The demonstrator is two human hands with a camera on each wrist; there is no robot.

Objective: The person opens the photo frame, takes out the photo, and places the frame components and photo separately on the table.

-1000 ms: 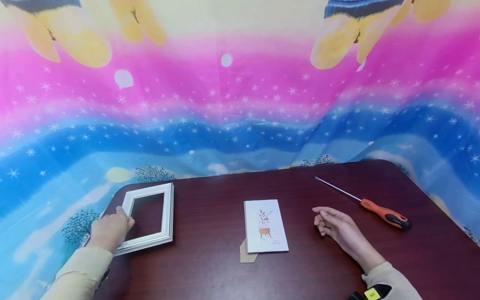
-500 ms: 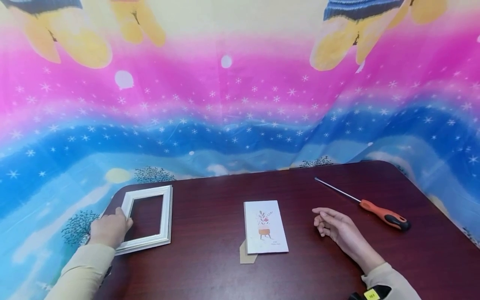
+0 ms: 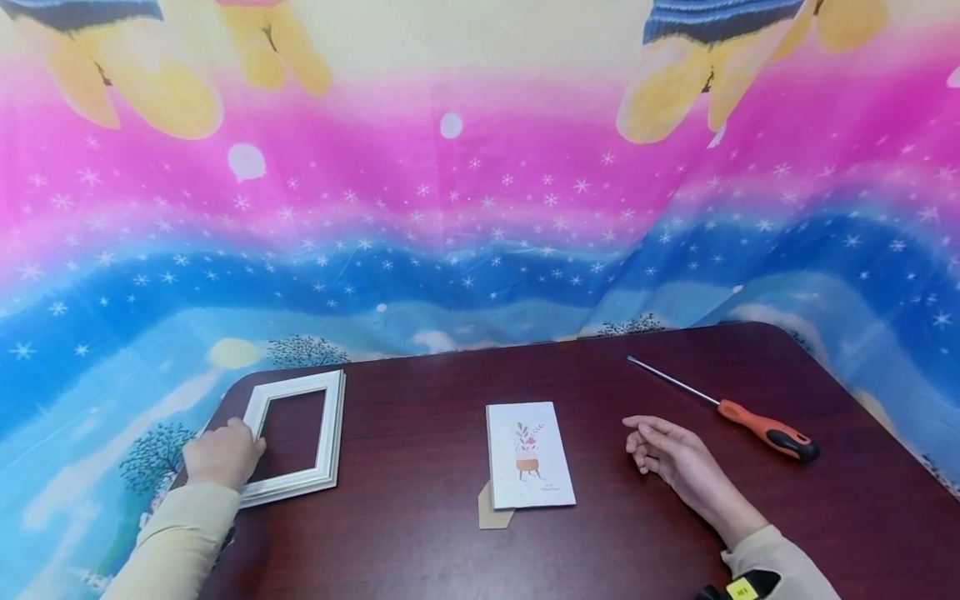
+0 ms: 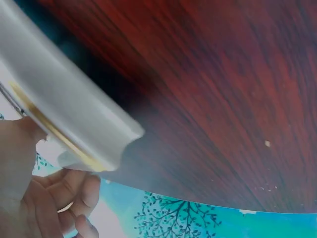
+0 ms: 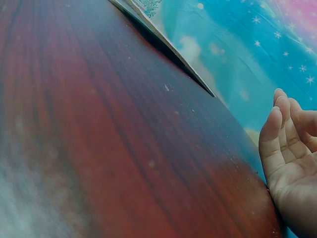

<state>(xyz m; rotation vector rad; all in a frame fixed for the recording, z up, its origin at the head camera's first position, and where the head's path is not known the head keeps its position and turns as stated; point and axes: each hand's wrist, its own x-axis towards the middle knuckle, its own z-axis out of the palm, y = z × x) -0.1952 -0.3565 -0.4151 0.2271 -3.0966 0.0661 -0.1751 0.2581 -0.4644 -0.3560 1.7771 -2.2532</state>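
Observation:
A white picture frame (image 3: 330, 433) with an open middle is at the left of the table in the head view. My left hand (image 3: 223, 454) grips its left side, thumb on the near face. In the left wrist view, a corner of the frame (image 4: 94, 114) stands over the wood, beside the curled fingers (image 4: 67, 191). My right hand (image 3: 678, 458) rests at the right, loosely curled and holding nothing. Between the hands lies a white card or panel (image 3: 540, 487) printed with a potted plant. A tan flap (image 3: 491, 514) sticks out from under it.
A screwdriver (image 3: 765, 425) with an orange and black handle lies to the right, beyond my right hand. The dark wooden table (image 3: 420, 450) has a rounded far corner at each side. A colourful printed cloth (image 3: 450, 208) hangs behind it.
My left hand and wrist have shifted slightly to the right, and the frame has turned a little with them. The right hand, panel and screwdriver stay where they were.

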